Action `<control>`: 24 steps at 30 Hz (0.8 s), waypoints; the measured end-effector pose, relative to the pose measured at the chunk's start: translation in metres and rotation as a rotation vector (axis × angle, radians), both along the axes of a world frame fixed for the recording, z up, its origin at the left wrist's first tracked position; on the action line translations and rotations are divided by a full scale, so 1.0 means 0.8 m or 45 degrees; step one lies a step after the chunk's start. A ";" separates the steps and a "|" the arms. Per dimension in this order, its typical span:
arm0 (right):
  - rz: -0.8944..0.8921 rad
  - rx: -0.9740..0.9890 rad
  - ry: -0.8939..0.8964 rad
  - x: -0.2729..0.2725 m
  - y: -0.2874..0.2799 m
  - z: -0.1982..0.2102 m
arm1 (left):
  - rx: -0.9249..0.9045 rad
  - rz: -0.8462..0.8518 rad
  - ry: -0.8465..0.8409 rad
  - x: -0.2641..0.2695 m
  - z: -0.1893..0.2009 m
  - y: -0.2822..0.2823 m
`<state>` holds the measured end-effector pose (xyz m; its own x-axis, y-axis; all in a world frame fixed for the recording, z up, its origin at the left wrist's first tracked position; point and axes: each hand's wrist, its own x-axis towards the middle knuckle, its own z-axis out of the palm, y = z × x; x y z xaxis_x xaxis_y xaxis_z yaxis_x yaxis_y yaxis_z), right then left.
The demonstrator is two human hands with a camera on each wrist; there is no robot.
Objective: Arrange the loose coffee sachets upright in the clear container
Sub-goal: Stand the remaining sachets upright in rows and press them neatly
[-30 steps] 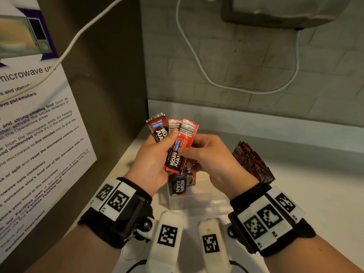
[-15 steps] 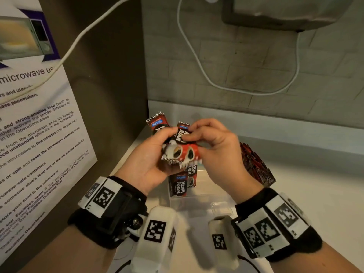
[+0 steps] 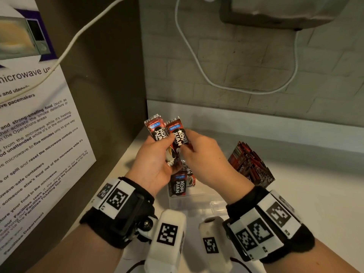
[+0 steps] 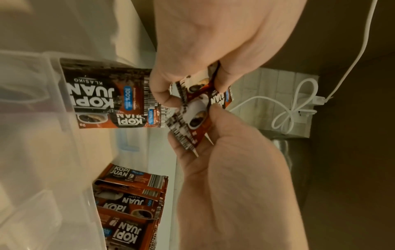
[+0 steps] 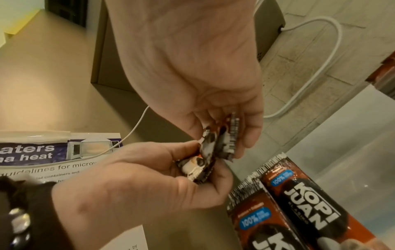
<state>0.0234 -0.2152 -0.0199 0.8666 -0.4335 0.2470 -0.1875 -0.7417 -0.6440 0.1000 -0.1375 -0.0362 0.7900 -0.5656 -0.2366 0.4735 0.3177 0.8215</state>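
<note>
My left hand (image 3: 166, 143) grips a small fan of red-and-black Kopi Juan coffee sachets (image 3: 157, 130) above the clear container (image 3: 197, 202). My right hand (image 3: 185, 141) pinches the front sachet (image 3: 178, 134) of that fan, label facing me and upright. In the right wrist view both hands meet on the held sachets (image 5: 210, 148). Two or three sachets (image 3: 178, 186) stand upright in the container's left end, also seen from the left wrist as standing sachets (image 4: 96, 94). A pile of loose sachets (image 3: 252, 164) lies on the white counter to the right.
A brown side wall with a microwave notice poster (image 3: 29, 134) stands close on the left. Behind is a tiled wall with a white cable (image 3: 197, 62) looping down from an appliance (image 3: 285, 10) overhead. The white counter (image 3: 315, 194) extends to the right.
My right hand turned the front sachet over: its barcode back faced me, then it lay sideways, now its label faces me upright beside the others in my left hand.
</note>
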 end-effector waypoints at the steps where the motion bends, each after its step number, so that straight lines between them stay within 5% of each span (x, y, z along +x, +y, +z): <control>1: -0.015 -0.042 0.048 0.002 -0.001 0.000 | 0.000 0.002 -0.005 -0.001 0.000 -0.001; 6: -0.102 -0.078 0.134 0.002 -0.003 0.004 | -0.015 -0.034 -0.093 -0.011 0.004 -0.002; 15: -0.311 0.794 -0.225 -0.026 -0.042 -0.002 | -0.031 -0.030 -0.089 0.002 0.015 0.012; 24: -0.360 0.688 0.214 -0.007 -0.056 -0.067 | -0.008 0.047 0.019 0.015 0.010 0.023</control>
<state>0.0178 -0.2597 -0.0735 0.7080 -0.6772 -0.2005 -0.4601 -0.2269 -0.8584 0.1120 -0.1189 -0.0286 0.8067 -0.5378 -0.2447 0.4734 0.3404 0.8124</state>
